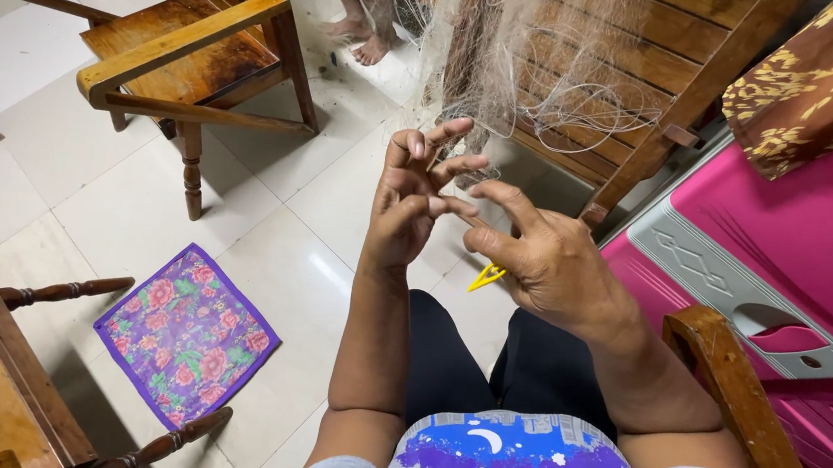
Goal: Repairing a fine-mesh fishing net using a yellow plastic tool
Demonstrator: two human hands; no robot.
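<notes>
Netting (512,62) hangs top centre of frame, strands running vertical, down to both hands. L hand (410,198) fingers half curled, pinching mesh; R hand (545,260) loosely curled round yellow needle (485,276), tip pointing lower left.

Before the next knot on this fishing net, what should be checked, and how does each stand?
1. Left hand on the fishing net: ok, fingers raised into the fine mesh.
2. Right hand close to the left: ok, fingertips meet.
3. Yellow netting needle at hand: ok, it shows beneath the right hand; the grip is hidden.
4. Net hung up: ok, draped over the wooden bench back.
5. Thread taut between the fingers: cannot tell, too fine.
</notes>
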